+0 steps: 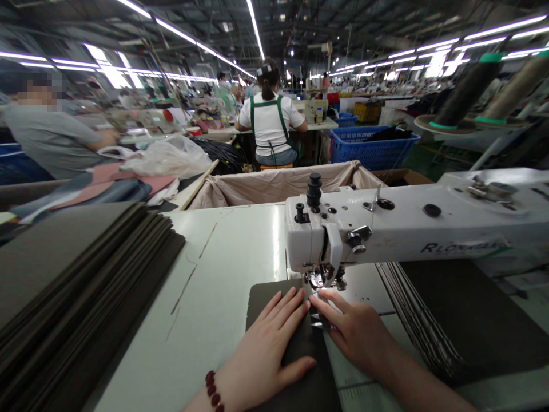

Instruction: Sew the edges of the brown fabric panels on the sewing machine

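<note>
My left hand (270,349) lies flat, fingers stretched out, on a dark olive fabric piece (317,372). A beaded bracelet is on that wrist. The fabric's far edge reaches the presser foot (316,279) of a white sewing machine (386,223). My right hand (360,332) is curled beside the fabric's right edge, its index fingertip close to the presser foot. Pointed metal blades of what look like thread snips (317,321) stick out leftward from under its fingers; their handles are hidden.
A tall stack of dark fabric pieces (81,257) stands at left. Another stack (472,315) lies right, beneath the machine arm. Behind the table are a cloth-lined bin (257,189) and a blue basket (369,149). Thread cones (467,91) stand upper right. Co-workers sit ahead and at left.
</note>
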`<move>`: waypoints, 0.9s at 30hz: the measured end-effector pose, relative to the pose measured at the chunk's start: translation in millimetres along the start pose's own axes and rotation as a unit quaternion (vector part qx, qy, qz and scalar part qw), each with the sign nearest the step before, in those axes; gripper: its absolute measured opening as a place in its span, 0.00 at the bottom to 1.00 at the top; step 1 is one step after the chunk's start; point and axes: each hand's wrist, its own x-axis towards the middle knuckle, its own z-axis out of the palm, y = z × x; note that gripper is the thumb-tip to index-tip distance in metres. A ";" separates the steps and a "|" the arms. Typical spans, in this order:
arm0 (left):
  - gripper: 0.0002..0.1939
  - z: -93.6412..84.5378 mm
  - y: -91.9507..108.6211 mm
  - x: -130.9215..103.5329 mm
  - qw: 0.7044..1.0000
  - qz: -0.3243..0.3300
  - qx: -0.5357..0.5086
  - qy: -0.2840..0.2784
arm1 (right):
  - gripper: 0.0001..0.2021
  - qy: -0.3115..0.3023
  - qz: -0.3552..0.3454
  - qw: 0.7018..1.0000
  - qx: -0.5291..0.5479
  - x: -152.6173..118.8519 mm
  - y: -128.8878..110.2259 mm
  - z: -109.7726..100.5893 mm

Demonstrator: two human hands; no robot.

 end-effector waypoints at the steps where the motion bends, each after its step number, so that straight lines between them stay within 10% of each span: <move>1: 0.41 -0.4 0.1 0.3 1.000 0.000 -0.002 0.000 | 0.31 0.000 -0.001 1.000 0.001 0.0 0.1 0.1; 27: 0.36 -2.4 -5.2 0.1 1.000 0.009 -0.004 0.009 | 0.29 -0.006 0.012 1.000 0.007 -0.8 -3.2 -4.2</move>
